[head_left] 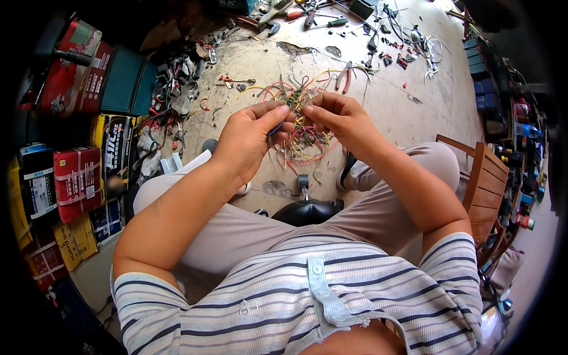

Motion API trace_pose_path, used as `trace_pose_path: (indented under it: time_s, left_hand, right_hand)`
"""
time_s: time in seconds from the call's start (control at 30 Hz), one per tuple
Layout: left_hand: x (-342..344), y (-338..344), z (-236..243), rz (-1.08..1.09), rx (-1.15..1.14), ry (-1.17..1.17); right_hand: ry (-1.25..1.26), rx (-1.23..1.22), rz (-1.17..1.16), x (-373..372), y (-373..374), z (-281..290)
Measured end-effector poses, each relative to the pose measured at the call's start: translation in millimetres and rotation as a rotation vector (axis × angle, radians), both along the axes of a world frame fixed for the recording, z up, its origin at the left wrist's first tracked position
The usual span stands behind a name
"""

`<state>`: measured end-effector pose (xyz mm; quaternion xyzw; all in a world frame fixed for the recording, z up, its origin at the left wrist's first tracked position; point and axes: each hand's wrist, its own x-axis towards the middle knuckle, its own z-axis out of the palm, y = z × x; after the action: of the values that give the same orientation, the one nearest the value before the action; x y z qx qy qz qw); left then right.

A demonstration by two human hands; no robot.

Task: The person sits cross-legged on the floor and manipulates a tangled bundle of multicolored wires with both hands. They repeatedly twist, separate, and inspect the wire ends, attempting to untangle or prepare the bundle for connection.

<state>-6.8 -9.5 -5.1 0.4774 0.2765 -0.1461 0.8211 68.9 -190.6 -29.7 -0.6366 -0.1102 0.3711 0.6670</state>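
My left hand (266,124) is closed on thin wires, with a small dark blue piece showing below its thumb. My right hand (328,115) pinches at the wires a little to the right, its fingertips close to the left hand's. Behind and below both hands is a tangled bundle of red, yellow and dark wires (310,142) over the worn floor (384,106). Pliers with red grips (347,81) lie beyond my right hand.
Screwdrivers (334,22) and scattered scraps (177,94) lie beyond and to the left. Stacked boxes (77,177) line the left side. A wooden chair (485,195) and laden shelves (515,118) stand at the right. A black seat (305,213) is between my legs.
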Motion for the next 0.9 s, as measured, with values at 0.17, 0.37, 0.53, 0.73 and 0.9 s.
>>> trace_pose_path:
  time_s: [0.17, 0.37, 0.53, 0.73, 0.9]
  left_hand:
    - [2, -3, 1, 0.012, 0.063, -0.020]
    - [4, -7, -1, 0.042, 0.117, -0.029]
    - [5, -7, -1, 0.037, 0.125, -0.038]
    - [4, -7, 2, 0.056, 0.121, -0.021]
    - [2, -5, -1, 0.044, 0.098, -0.021]
  right_hand:
    - [-0.036, -0.064, 0.006, 0, 0, 2]
    - [0.015, -0.061, 0.008, -4, 3, 12]
    - [0.004, -0.090, 0.044, -3, 5, 8]
    - [-0.042, -0.031, 0.004, -5, 8, 5]
    - [-0.142, -0.160, 0.007, -1, 4, -8]
